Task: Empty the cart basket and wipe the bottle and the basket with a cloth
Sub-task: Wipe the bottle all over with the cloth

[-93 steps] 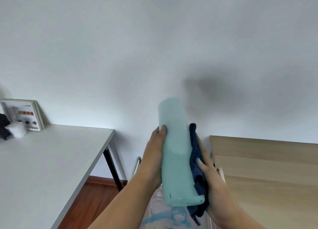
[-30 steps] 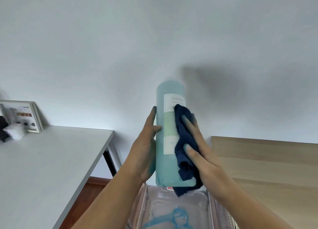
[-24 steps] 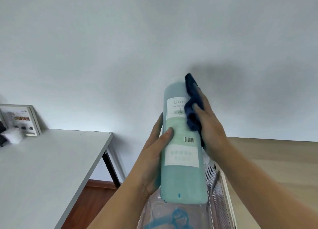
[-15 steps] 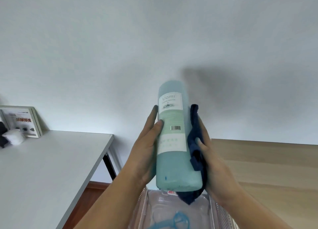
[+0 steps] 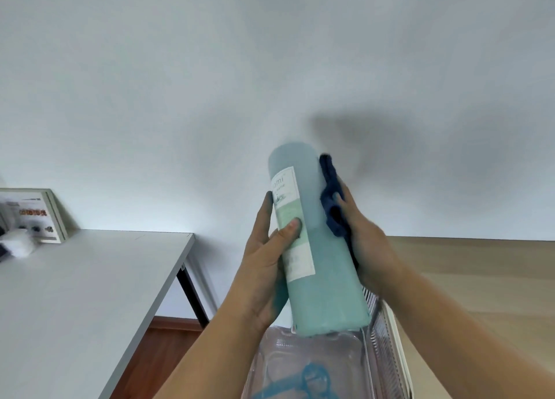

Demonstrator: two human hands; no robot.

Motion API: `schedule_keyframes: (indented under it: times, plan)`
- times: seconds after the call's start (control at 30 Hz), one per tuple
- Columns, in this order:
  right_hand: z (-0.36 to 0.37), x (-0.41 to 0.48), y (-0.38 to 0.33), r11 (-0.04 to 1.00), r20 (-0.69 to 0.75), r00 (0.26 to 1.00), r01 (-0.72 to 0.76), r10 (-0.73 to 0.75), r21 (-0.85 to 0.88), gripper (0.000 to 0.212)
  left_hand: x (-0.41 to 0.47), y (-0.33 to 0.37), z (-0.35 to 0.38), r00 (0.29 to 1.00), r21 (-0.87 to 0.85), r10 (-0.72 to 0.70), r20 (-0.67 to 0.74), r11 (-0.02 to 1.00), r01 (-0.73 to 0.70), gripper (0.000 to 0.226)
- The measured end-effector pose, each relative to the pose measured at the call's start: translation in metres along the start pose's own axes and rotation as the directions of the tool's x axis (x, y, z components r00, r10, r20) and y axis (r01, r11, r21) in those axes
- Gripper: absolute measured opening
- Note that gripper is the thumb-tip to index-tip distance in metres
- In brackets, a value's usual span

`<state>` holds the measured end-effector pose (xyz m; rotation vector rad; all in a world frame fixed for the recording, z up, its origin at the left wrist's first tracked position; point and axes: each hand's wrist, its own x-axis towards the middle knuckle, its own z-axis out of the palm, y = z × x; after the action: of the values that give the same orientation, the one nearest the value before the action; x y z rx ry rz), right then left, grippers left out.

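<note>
A tall teal bottle (image 5: 322,257) with a pale label is held up in front of the wall, its top tilted slightly left. My left hand (image 5: 267,263) grips its left side, thumb across the label. My right hand (image 5: 365,242) presses a dark blue cloth (image 5: 333,200) against the bottle's right side, fingers curled round the cloth. Below the bottle lies the white wire cart basket (image 5: 383,347), with a clear plastic item with a blue print (image 5: 303,368) inside it.
A white table (image 5: 75,293) with black legs stands at the left, with a framed picture (image 5: 33,215) leaning on the wall and a white soft thing beside it. A light wooden surface (image 5: 480,278) lies at the right. Brown floor shows between them.
The right hand has slid the cloth up the bottle's right side again. The bottle has turned, so its label now faces more to the left.
</note>
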<state>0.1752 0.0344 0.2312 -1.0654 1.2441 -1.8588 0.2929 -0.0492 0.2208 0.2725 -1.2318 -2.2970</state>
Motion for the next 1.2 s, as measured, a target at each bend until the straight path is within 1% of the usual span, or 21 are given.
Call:
schedule_keyframes:
  times: [0.07, 0.13, 0.2, 0.27, 0.33, 0.4, 0.47, 0.5, 0.6, 0.7, 0.77, 0.83, 0.93, 1.03, 1.07, 1.13, 1.2]
  plan:
    - [0.005, -0.023, 0.009, 0.999, 0.054, 0.999, 0.003, -0.006, 0.053, 0.046, 0.003, 0.002, -0.001, 1.0, -0.003, 0.024, 0.004, 1.0, -0.024, 0.065]
    - [0.008, -0.041, 0.015, 0.999, 0.06, 0.998, 0.035, -0.037, 0.041, 0.05, 0.005, 0.003, -0.004, 1.0, 0.03, 0.02, -0.012, 0.999, -0.02, 0.062]
    - [0.007, -0.046, 0.017, 0.998, 0.025, 0.998, 0.054, -0.054, -0.018, 0.052, 0.005, 0.001, -0.006, 0.999, 0.091, -0.014, -0.035, 0.996, 0.017, 0.052]
    - [0.006, -0.038, 0.012, 0.989, -0.008, 0.998, 0.065, -0.067, -0.136, 0.05, 0.004, -0.001, -0.007, 0.997, 0.123, -0.063, -0.035, 0.99, 0.067, 0.043]
    - [0.004, -0.023, 0.005, 0.965, -0.026, 0.995, 0.084, -0.094, -0.247, 0.048, 0.001, -0.004, -0.006, 0.995, 0.132, -0.094, 0.009, 0.987, 0.092, 0.046]
    - [-0.003, -0.004, -0.003, 0.955, -0.052, 0.994, 0.082, -0.101, -0.285, 0.049, -0.002, -0.006, -0.001, 0.993, 0.132, -0.087, 0.08, 0.988, 0.076, 0.059]
    - [-0.007, 0.011, -0.009, 0.962, -0.073, 0.994, 0.055, -0.077, -0.267, 0.049, -0.001, -0.008, 0.003, 0.994, 0.107, -0.061, 0.092, 0.993, 0.052, 0.071]
    - [-0.007, 0.016, -0.011, 0.966, -0.074, 0.995, 0.041, -0.061, -0.255, 0.048, 0.0, -0.008, 0.004, 0.996, 0.081, -0.045, 0.073, 0.996, 0.039, 0.073]
    - [-0.002, 0.02, -0.012, 0.963, -0.054, 0.998, 0.028, -0.044, -0.268, 0.046, 0.005, -0.006, 0.005, 1.0, 0.027, -0.004, 0.011, 1.0, 0.004, 0.066]
    - [0.002, 0.017, -0.016, 0.944, 0.0, 0.999, 0.038, -0.04, -0.327, 0.046, 0.01, -0.004, 0.002, 1.0, 0.009, 0.012, 0.003, 1.0, -0.012, 0.057]
    - [0.006, 0.011, -0.018, 0.942, 0.036, 0.999, 0.035, -0.024, -0.335, 0.045, 0.016, 0.001, -0.001, 0.999, -0.017, 0.019, -0.031, 1.0, -0.02, 0.064]
    - [0.008, 0.0, -0.015, 0.955, 0.067, 0.998, 0.031, -0.012, -0.296, 0.043, 0.023, 0.009, -0.004, 0.998, -0.049, 0.035, -0.051, 0.998, -0.037, 0.068]
    - [0.009, -0.011, -0.011, 0.983, 0.093, 0.996, 0.015, 0.002, -0.181, 0.04, 0.033, 0.021, -0.005, 0.998, -0.07, 0.037, -0.051, 0.997, -0.04, 0.062]
    - [0.009, -0.008, -0.018, 0.987, 0.091, 0.996, -0.006, 0.021, -0.161, 0.039, 0.038, 0.023, -0.001, 0.998, -0.052, 0.052, -0.048, 0.997, -0.054, 0.048]
    - [0.01, -0.006, -0.02, 0.983, 0.095, 0.995, 0.007, 0.011, -0.181, 0.039, 0.04, 0.023, 0.001, 0.997, -0.033, 0.056, -0.048, 0.998, -0.057, 0.044]
    - [0.011, -0.006, -0.024, 0.958, 0.117, 0.992, 0.068, -0.036, -0.28, 0.038, 0.041, 0.024, 0.004, 0.997, -0.019, 0.042, -0.061, 0.999, -0.044, 0.037]
    - [0.011, -0.014, -0.025, 0.894, 0.168, 0.98, 0.17, -0.109, -0.414, 0.04, 0.043, 0.027, 0.005, 0.996, -0.025, 0.016, -0.087, 1.0, -0.018, 0.034]
